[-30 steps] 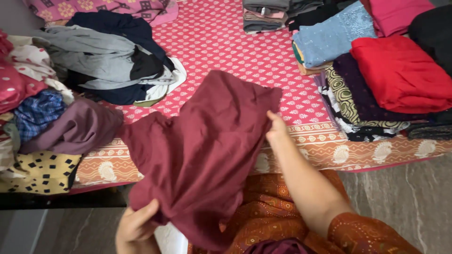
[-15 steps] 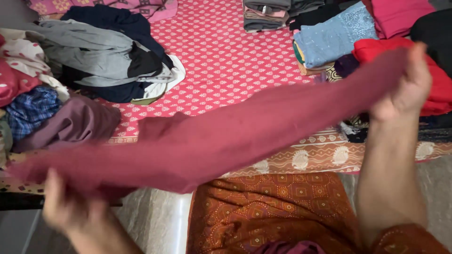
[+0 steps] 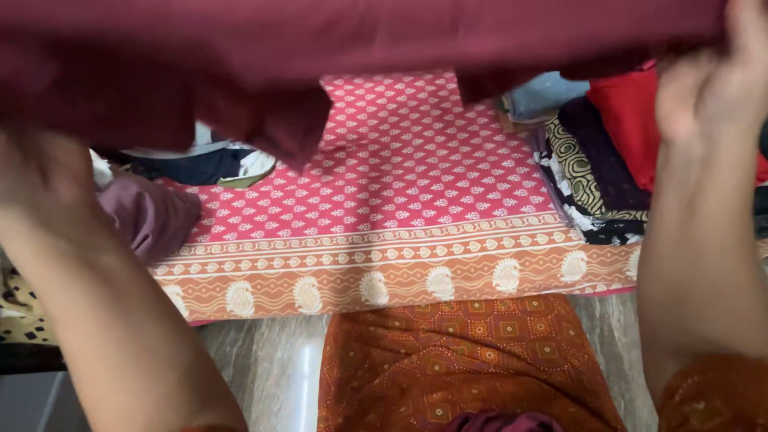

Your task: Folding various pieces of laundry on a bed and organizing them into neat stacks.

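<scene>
1. A red bedspread (image 3: 416,176) printed with small white motifs, edged by an orange border band, covers the bed; grey stone floor shows below it.
2. A maroon garment (image 3: 344,48) is stretched wide across the top of the view, raised close to the camera, a fold of it hanging down near the middle.
3. The left hand (image 3: 44,180) grips the garment's left end, closed on the cloth, though its fingers are blurred and partly hidden.
4. The right hand (image 3: 704,88) holds the garment's right end, fingers pinched over the upper edge.
5. At right on the bed lies a stack of folded clothes (image 3: 600,176), red, dark purple and a black-and-gold pattern among them.
6. At left, a mauve cloth (image 3: 152,212) sits bunched, with dark and white clothing (image 3: 216,164) behind it.
7. An orange patterned dress (image 3: 464,360) covers the person's lap.
</scene>
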